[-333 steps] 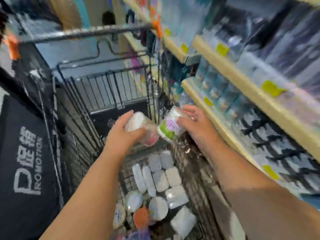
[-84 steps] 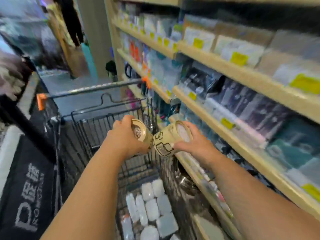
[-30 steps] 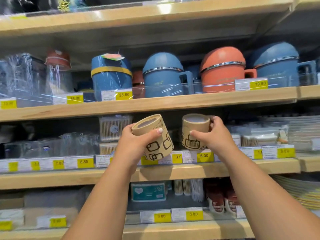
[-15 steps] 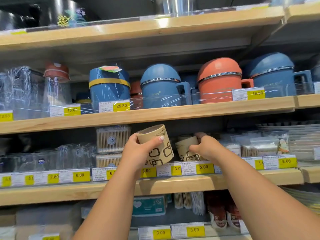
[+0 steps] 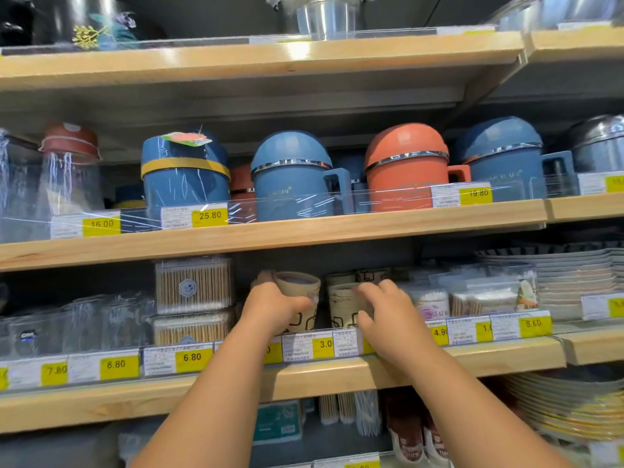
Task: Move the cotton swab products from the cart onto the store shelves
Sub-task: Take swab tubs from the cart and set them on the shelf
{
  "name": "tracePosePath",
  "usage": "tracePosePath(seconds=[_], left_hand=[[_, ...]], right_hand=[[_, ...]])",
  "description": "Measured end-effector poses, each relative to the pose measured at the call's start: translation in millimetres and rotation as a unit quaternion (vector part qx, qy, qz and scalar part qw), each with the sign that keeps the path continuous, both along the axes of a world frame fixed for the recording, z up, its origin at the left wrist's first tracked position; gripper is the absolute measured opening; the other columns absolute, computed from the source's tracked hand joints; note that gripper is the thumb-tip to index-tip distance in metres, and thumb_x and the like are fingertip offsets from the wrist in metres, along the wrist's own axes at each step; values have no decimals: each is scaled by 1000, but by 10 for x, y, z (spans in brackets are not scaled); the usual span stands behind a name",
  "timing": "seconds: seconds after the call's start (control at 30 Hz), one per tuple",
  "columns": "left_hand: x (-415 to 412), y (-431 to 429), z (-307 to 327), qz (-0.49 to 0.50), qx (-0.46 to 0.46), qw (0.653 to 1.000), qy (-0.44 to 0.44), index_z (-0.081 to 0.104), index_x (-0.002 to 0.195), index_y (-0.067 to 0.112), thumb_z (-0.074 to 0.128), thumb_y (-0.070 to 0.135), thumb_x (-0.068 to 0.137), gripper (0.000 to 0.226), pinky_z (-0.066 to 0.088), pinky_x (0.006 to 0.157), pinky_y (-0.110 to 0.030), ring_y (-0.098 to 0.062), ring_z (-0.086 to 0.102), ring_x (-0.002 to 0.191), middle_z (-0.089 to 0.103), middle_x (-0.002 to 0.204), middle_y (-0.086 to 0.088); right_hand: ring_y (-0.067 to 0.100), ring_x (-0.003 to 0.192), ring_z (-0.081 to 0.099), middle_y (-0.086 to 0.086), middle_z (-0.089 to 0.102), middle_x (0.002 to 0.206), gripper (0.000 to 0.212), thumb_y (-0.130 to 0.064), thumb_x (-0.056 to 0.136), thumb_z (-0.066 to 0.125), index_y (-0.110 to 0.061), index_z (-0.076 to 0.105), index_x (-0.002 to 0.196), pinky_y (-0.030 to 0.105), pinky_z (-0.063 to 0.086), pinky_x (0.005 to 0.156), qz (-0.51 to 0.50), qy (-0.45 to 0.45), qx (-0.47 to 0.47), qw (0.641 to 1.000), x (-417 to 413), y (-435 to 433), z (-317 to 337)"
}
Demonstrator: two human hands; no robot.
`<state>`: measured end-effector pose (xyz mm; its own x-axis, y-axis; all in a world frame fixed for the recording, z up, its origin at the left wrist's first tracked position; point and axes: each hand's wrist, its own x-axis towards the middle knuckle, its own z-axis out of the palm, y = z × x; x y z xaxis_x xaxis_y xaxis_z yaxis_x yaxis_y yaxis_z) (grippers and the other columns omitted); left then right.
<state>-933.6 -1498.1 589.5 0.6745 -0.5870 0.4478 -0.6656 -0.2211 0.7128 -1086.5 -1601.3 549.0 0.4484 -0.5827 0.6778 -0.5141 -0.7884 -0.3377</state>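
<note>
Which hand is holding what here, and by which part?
Left hand grips a tan swab tub round its side wall. Right hand pinches a second tub, fingers at the rim, thumb on the side.

Left hand [image 5: 270,307], right hand [image 5: 385,315], forearms [image 5: 209,400] bare.

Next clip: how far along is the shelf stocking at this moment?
Done: patterned tan cardboard tubes stand at the back of the middle wooden shelf. In hand: the left grip holds the left tube, the right grip the right tube, both unreleased. Left: letting go; the cart is out of view.
</note>
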Motion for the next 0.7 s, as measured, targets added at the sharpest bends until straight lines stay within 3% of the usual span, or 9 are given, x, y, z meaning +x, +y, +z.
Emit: tracePosePath(seconds=[0.07, 0.13, 0.23, 0.37, 0.47, 0.57, 0.7], left_hand=[[-18, -28, -55, 6, 48, 998, -32, 41, 131, 6, 76, 45, 75, 77, 50, 80, -33, -24, 55, 91, 55, 103, -6], [-15, -49, -89, 23, 87, 994, -56, 20, 147, 10, 70, 50, 78, 94, 48, 79, -31, -25, 56, 95, 58, 110, -8], [11, -72, -112, 31, 131, 988, -74, 6, 152, 26, 63, 57, 80, 97, 49, 92, -38, -30, 58, 110, 59, 124, -10], [-88, -36, -224, 92, 138, 970, -179, 24, 147, 34, 55, 57, 85, 73, 28, 111, -44, -32, 32, 136, 27, 155, -6], [-205, -28, -419, 105, 69, 951, -284, 37, 139, 28, 44, 46, 92, 50, 24, 107, -40, -25, 31, 129, 37, 143, -1], [-229, -28, -538, 104, 9, 949, -299, 34, 140, 28, 42, 40, 93, 49, 24, 105, -38, -20, 30, 127, 37, 138, 3], [-223, 11, -588, 81, -23, 951, -296, 35, 142, 28, 39, 37, 96, 47, 19, 109, -35, -16, 27, 130, 32, 144, 6]], right_hand=[[24, 120, 40, 1, 44, 126, 44, -29, 94, 44, -31, 40, 137, 38, 38, 96, -14, 34, -27, 999, 20, 15, -32], [24, 122, 39, 1, 44, 130, 43, -34, 96, 40, -33, 37, 139, 39, 35, 97, -24, 60, -29, 998, 32, 22, -26], [25, 122, 43, 3, 48, 130, 42, -36, 97, 38, -32, 37, 139, 41, 35, 98, -36, 82, -27, 996, 23, -14, 43], [28, 115, 50, 7, 54, 125, 40, -30, 96, 40, -30, 42, 136, 39, 40, 95, -32, 80, 15, 996, -12, -96, 173], [26, 105, 53, 10, 59, 116, 33, -22, 94, 41, -22, 50, 125, 33, 44, 82, -37, 65, 37, 996, -13, -152, 235], [25, 92, 55, 11, 60, 114, 34, -23, 91, 45, -23, 47, 125, 31, 45, 73, -26, 55, 46, 997, 13, -149, 272], [27, 105, 59, 12, 51, 131, 46, -35, 92, 50, -32, 44, 138, 34, 50, 88, -27, 86, 37, 995, 120, -116, 305]])
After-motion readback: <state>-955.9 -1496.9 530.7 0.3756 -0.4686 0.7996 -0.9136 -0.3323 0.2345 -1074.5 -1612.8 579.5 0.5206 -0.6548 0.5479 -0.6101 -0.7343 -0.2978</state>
